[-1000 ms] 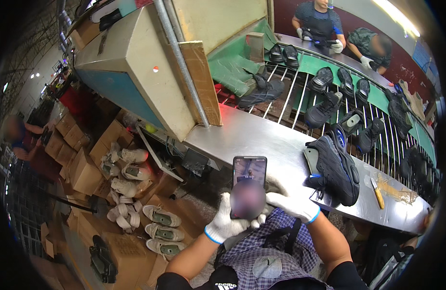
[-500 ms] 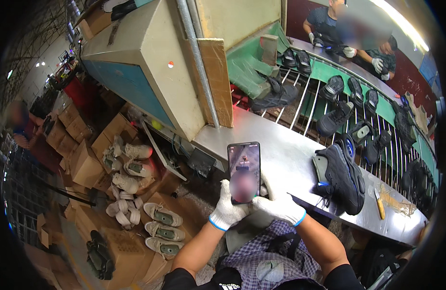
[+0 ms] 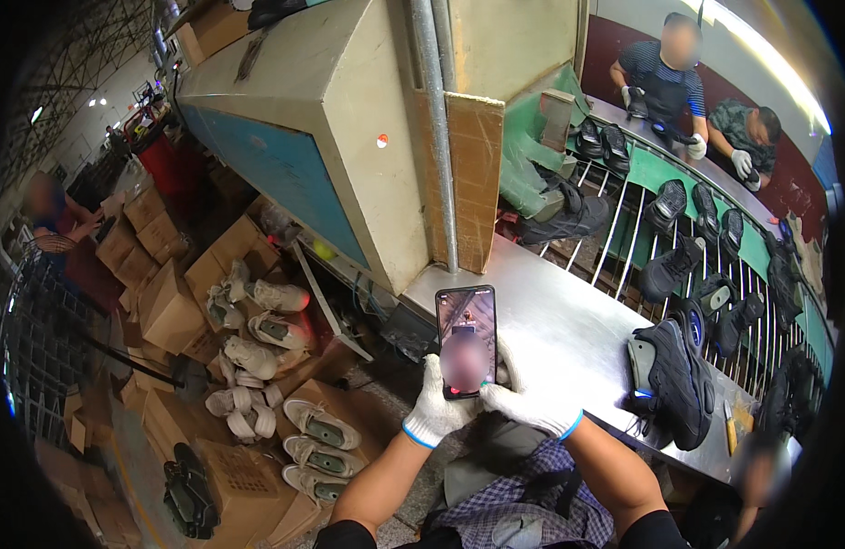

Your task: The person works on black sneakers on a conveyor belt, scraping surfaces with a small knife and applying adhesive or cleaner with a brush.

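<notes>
Smartphone (image 3: 466, 317) stands above the person's lap, just on the near side of the steel bench (image 3: 569, 316), its screen turned back toward the wearer. Its long axis runs nearly straight away from the body, the top end pointing toward the grey metal pole (image 3: 441, 165) and the bottom end toward the lap. The left hand (image 3: 438, 407), in a white knit glove with a blue cuff, grasps the lower left side, thumb along the edge. The right hand (image 3: 535, 400), gloved alike, lies at the lower right corner; whether it grips or only touches cannot be told. Black chunky sneakers (image 3: 679, 389) rest on the bench to the right, near a yellow-handled knife (image 3: 731, 432). Beige shoes (image 3: 324, 430) lie on cardboard left of the hands.
</notes>
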### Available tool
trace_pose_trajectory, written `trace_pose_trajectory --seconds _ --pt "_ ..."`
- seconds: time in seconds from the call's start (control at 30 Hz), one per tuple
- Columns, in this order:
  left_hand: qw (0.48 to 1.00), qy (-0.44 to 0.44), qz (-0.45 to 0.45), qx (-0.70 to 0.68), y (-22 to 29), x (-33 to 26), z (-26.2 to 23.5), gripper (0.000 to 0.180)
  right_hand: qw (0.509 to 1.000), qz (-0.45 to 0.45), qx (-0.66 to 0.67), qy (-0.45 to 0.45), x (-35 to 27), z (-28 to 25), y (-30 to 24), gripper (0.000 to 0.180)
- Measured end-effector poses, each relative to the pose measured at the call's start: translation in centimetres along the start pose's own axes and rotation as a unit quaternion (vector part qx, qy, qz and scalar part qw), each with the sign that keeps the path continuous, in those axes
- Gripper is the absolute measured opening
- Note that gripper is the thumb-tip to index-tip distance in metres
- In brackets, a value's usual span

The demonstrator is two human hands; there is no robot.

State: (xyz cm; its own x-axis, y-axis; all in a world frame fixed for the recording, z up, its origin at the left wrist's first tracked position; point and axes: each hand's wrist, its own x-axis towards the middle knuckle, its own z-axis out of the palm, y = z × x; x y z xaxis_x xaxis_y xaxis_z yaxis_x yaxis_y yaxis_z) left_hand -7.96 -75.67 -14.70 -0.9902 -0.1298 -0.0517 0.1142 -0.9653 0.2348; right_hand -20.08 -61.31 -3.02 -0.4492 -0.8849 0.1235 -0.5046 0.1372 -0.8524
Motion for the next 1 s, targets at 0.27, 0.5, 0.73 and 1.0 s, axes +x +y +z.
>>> trace_pose_trajectory --seconds 0.27,0.5,0.73,1.0 --pt "0.998 -0.038 -0.039 -0.036 5.0 2.1 -3.7 0.08 0.999 0.018 -0.037 0.032 5.0 0.0 3.8 0.038" --pt "0.975 0.08 0.041 0.201 9.4 6.1 -1.0 0.06 0.999 0.026 0.026 0.031 12.0 0.2 6.7 0.038" --pt "0.87 0.228 0.207 0.385 11.9 9.7 -2.2 0.052 0.971 0.122 0.205 0.013 16.8 0.8 9.2 0.033" --pt "0.733 0.314 0.354 0.489 11.7 10.8 -3.7 0.048 0.99 0.036 0.131 0.049 18.2 1.9 9.4 0.044"
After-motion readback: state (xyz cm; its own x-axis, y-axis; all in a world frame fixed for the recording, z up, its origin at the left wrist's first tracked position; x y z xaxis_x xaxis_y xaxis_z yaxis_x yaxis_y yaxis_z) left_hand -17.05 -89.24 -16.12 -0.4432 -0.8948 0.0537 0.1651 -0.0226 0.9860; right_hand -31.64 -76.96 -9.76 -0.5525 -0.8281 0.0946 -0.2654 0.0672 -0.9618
